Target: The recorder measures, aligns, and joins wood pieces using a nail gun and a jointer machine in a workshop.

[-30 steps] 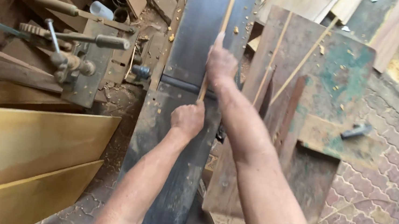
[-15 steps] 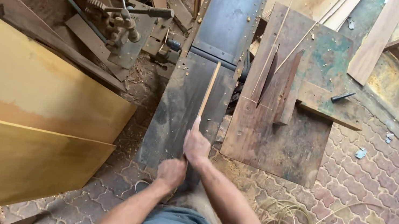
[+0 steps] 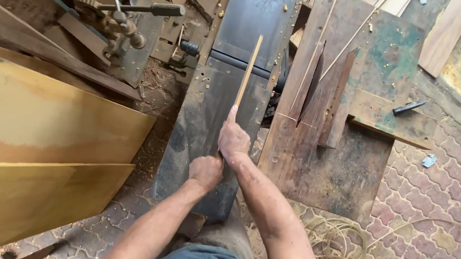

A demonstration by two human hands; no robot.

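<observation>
Two large yellow-brown panels lean at the left, one overlapping the other, and they are the biggest things in sight. In the middle runs one long dark machine table, a jointer bed by the look of it, stretching from near the person to the far edge, with a cross gap about halfway along. To its right sits one worn wooden table with patches of green paint, carrying a few thin pale sticks (three, as far as can be counted) and a small dark tool. At the far left stands one metal mechanism with handles. On the brick floor at the near right lies one coil of pale cord or shavings; which it is cannot be told from here. One thin wooden strip lies on the dark table, its long axis running near to far along the bed, its far end pointing away from the person and crossing the gap, tilted slightly right. The right hand presses down on the strip's near end, fingers curled and the index finger stretched along it. The left hand sits just nearer, closed into a loose fist on the bed at the strip's tail; whether it grips the strip is hidden.
</observation>
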